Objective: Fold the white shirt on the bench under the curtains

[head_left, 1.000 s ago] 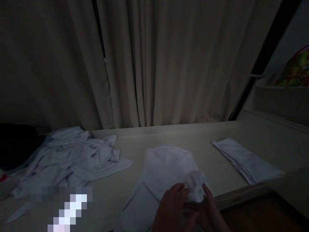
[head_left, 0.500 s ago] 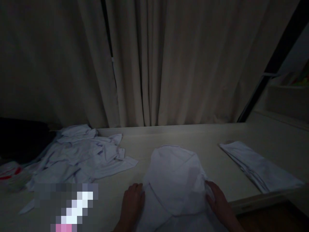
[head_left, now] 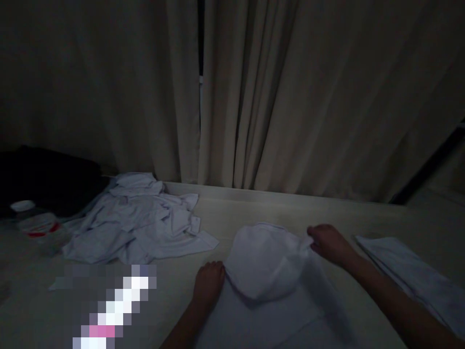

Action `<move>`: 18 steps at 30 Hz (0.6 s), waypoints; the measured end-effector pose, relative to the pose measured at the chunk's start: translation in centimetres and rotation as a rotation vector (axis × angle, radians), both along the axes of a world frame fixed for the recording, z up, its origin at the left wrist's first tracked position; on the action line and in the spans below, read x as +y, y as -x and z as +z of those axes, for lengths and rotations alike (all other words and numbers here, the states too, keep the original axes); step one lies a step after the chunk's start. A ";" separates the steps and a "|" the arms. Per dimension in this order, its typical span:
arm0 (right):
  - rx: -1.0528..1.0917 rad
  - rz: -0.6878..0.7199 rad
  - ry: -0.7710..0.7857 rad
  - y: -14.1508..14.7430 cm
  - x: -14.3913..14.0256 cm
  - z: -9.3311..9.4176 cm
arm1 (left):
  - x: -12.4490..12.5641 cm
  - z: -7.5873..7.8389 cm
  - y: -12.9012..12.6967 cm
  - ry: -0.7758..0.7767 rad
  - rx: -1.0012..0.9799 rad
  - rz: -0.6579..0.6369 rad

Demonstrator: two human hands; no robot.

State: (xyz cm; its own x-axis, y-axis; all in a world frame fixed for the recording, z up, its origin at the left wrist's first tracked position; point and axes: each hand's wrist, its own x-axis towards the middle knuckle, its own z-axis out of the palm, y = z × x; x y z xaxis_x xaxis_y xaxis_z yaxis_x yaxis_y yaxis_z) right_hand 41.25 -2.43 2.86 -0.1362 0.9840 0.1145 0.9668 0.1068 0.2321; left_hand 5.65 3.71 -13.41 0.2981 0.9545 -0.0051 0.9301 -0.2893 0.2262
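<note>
Right hand [head_left: 327,244] pinches the white garment [head_left: 267,264] at 2 o'clock; left hand [head_left: 209,282] presses flat at 9 o'clock. 1 folded piece [head_left: 407,271] done; crumpled pile [head_left: 140,225] remains.

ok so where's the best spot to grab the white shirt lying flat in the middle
Probably at its two outer edges, coming in from each side. The white shirt lies flat on the table with its top part folded over, so the side edges are the free parts. The left hand rests at the left edge; the right hand pinches the upper right corner.
</note>
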 end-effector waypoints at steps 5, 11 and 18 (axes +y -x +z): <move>0.028 -0.005 -0.274 5.7 6.7 10.1 | 2.0 0.0 2.4 0.072 -0.026 0.154; 0.014 0.103 -0.422 13.8 11.2 14.3 | 1.7 -0.6 2.9 0.129 -0.137 0.114; 0.046 0.238 -0.503 19.0 13.7 17.4 | 2.2 -0.8 2.7 0.218 -0.248 0.186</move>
State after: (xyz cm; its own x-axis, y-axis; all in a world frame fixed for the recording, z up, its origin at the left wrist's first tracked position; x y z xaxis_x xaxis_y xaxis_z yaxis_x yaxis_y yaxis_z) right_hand 22.23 11.29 20.31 -0.3317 0.7496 0.5728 0.9399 0.2103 0.2691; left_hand 2.93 5.93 -14.23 0.1370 0.9770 -0.1632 0.8714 -0.0405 0.4889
